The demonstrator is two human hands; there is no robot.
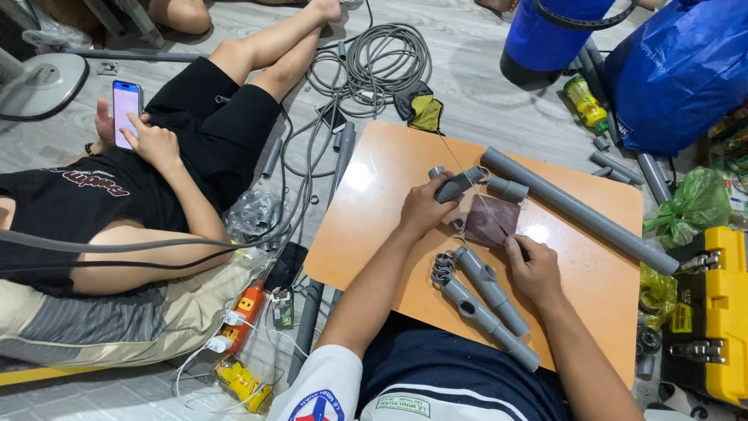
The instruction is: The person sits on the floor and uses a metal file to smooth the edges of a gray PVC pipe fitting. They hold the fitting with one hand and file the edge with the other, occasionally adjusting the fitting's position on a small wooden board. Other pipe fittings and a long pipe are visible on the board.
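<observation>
Grey tiled floor, low orange board (374, 234) across wearer's lap. Left hand (425, 206) curled tight round short grey pipe fitting (460, 185), held just above board. Right hand (534, 269) pinches edge of brown sandpaper sheet (491, 221), sheet lying on board just below fitting. Long grey pipe (576, 209) lies diagonally on board beyond hands; two assembled pipe pieces (487, 300) near right hand. Yellow toolbox (713, 312) at right. Another person lies at left, holding phone (125, 103).

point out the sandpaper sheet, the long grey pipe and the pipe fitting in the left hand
sandpaper sheet (491, 221), head view, middle of its brown face
long grey pipe (580, 210), head view, midway along its length
pipe fitting (460, 184), head view, grey body just past the left hand (425, 206)
</observation>
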